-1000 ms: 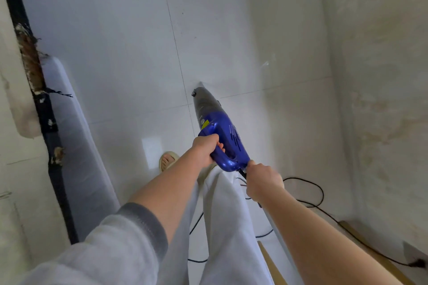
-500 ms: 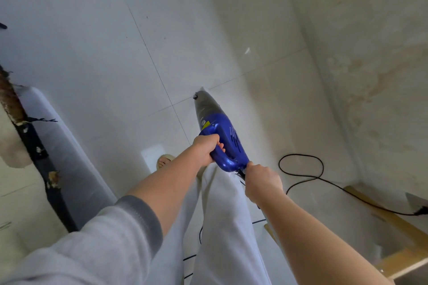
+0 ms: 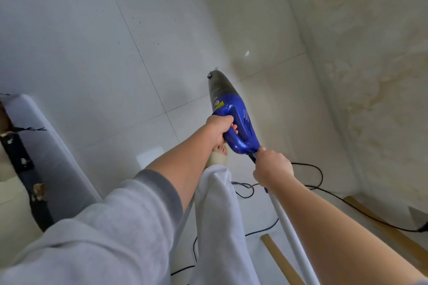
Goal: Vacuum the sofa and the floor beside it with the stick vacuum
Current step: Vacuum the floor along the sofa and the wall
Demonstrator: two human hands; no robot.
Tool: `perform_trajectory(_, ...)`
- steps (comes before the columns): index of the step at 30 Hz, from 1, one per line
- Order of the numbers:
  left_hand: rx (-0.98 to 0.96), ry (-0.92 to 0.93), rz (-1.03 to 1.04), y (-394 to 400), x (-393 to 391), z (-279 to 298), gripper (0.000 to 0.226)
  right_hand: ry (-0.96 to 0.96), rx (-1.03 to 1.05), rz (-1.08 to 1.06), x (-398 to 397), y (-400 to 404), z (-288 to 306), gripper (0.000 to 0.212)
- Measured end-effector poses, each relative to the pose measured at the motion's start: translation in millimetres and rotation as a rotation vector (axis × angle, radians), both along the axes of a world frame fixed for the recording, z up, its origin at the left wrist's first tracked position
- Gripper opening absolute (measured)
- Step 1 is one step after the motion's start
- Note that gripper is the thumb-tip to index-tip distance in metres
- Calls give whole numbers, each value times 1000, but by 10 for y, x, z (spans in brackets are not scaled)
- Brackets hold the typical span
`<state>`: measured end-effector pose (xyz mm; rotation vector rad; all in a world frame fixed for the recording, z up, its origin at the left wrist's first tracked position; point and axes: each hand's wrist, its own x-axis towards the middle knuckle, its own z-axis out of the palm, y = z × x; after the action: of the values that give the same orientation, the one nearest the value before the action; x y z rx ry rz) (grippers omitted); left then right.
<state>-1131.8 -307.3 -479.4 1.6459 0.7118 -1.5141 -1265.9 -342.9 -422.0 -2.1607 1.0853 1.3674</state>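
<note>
Far off to the left of the left hand (image 3: 218,128) sits the grey sofa (image 3: 49,157), its torn edge showing. The left hand wraps all its fingers round the blue handle of the stick vacuum (image 3: 234,120). The vacuum's grey nose points away from the hands, toward the floor (image 3: 115,58), where little dark specks lie further out. Just behind, the right hand (image 3: 272,168) curls tight round the thin neck where the white pole (image 3: 291,236) joins the blue part. A black cord (image 3: 324,188) loops on the floor below and to the right of that hand. To do this step well, it seems best to push slowly toward the specks, keep both hands firm, and keep feet off the cord.
</note>
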Motion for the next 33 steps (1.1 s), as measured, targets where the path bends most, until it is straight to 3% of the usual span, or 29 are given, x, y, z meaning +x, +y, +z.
perform_trajectory(15,10,-59,131,-341,705,-117,14,-39,57,108,760,-553,-186,43)
perform_trajectory(24,1,-45,290,287,1363,-184,11,-60,79,213,1501,-147,-179,38)
perform_trajectory(33,-23,-3,304,901,1754,-117,10,-45,44,263,1893,447,-159,36)
